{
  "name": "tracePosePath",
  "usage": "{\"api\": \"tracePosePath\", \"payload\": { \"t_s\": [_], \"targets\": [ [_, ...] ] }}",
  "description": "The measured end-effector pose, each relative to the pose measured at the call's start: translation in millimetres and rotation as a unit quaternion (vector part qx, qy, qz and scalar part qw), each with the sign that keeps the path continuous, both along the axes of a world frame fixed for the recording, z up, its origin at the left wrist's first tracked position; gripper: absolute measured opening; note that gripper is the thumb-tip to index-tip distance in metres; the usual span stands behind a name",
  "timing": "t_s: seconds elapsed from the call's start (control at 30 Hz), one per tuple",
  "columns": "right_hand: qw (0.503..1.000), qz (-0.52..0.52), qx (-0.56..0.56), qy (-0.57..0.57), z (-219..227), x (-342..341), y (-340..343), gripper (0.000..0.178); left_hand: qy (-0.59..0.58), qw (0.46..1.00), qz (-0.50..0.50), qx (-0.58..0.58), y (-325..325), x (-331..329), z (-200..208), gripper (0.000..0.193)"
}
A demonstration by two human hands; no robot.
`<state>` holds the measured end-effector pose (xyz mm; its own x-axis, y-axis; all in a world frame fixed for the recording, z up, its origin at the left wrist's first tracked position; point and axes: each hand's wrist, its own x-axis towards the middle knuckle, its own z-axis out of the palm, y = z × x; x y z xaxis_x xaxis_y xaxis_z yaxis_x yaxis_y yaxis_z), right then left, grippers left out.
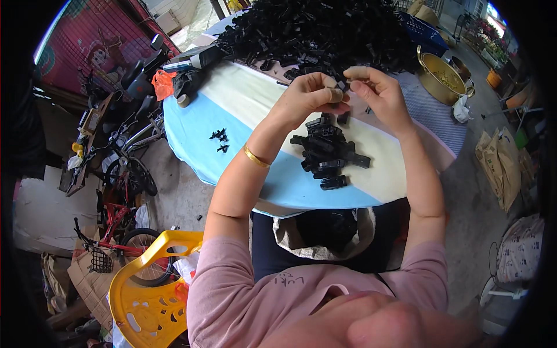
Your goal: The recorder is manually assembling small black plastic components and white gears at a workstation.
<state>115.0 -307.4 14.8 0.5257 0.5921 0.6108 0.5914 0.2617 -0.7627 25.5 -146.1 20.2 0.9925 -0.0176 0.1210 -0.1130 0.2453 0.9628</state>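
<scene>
Above the far middle of the cloth-covered table (pixel 226 153), my two hands meet fingertip to fingertip. My left hand (pixel 316 93) is closed in a pinch on a small black plastic part (pixel 342 85). My right hand (pixel 380 95) is bent close beside that part, thumb and forefinger nearly together; whatever lies between them is too small to make out. Some fingertips on both hands have pale coverings. Just below my hands lies a loose heap of black plastic pieces (pixel 328 145). Several tiny black parts (pixel 219 135) rest on the blue stripe at the left.
A large pile of black pieces (pixel 325 35) covers the table's far side. A brass-coloured pot (pixel 441 78) stands at the right. An open sack (pixel 284 235) with black contents sits at my lap. To the left are a yellow chair (pixel 130 278), a red bicycle (pixel 116 223) and an orange bag (pixel 163 84).
</scene>
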Motion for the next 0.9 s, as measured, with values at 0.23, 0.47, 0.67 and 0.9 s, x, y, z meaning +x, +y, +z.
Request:
{"api": "tracePosePath", "payload": {
  "t_s": [0.23,0.47,0.67,0.9],
  "targets": [
    [0.999,-0.011,-0.04,0.008,-3.9,-5.0,3.0,0.012,-0.159,0.976,0.124,0.085,-8.7,3.7,-10.0,0.016],
    [0.997,-0.036,-0.065,0.007,-4.7,-7.3,4.1,0.011,-0.171,0.963,0.148,0.148,-13.6,4.0,-13.6,0.027],
    [0.996,-0.03,-0.078,0.041,0.3,-14.5,2.9,0.012,-0.203,0.941,0.203,0.181,-18.2,2.9,-17.6,0.021],
    [0.993,-0.039,-0.108,0.041,-5.9,-5.4,6.3,0.011,-0.3,0.844,0.317,0.311,-20.7,8.7,-20.4,0.017]
  ]
}}
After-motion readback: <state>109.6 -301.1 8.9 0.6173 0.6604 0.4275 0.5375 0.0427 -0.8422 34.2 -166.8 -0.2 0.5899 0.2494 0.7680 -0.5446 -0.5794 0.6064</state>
